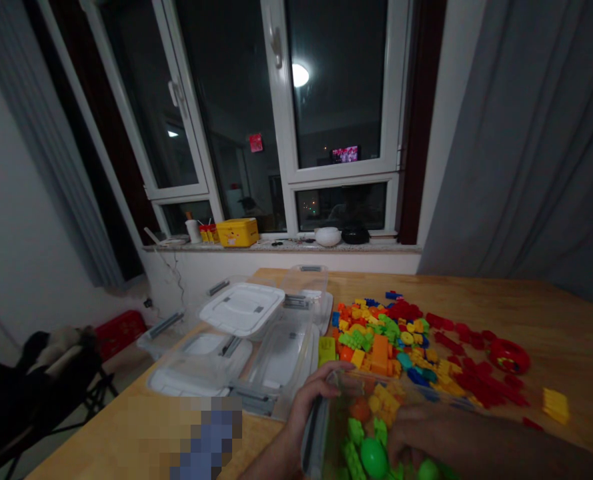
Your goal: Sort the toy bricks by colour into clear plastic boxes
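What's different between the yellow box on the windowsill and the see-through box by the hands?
The yellow box is solid-coloured, but the see-through box is clear, with green and orange blocks showing inside. The yellow box sits on the windowsill; the see-through box is up close, gripped by the left hand, with the right hand over it. Both are boxy containers.

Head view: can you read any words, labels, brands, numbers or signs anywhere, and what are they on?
Nothing is readable: the red sign seen through the window glass and the print on the yellow box on the windowsill are too small and blurred to read.
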